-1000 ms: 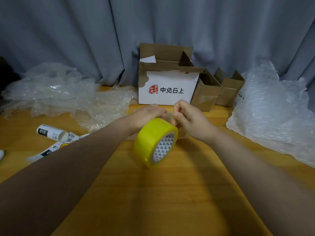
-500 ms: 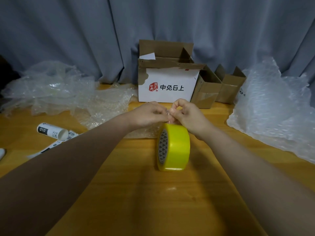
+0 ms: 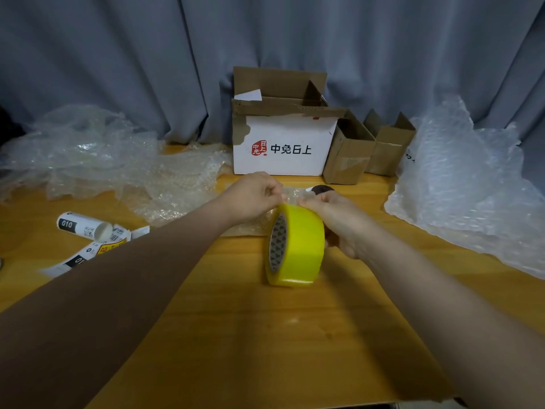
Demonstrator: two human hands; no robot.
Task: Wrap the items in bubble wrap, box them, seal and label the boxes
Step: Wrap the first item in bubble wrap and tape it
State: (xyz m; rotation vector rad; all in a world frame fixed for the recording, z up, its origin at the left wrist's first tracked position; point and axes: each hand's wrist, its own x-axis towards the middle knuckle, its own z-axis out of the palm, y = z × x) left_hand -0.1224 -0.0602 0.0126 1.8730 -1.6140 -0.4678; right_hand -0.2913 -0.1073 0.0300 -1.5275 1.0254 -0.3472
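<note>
The yellow roll of packing tape (image 3: pixel 298 246) stands on edge midway across the wooden bench (image 3: pixel 265 349). The left hand (image 3: pixel 253 197) pinches at its 12 o'clock rim; the right hand (image 3: pixel 336 222) grips its 3 o'clock side. Likely light and rigid, film clingy: steady the core.

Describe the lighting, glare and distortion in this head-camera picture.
Head view: dim, warm light; left forearm in deep shadow; small glare spot on table before yellow tape roll; wide-angle stretch enlarges forearms toward corners; white box print sharp.
</note>
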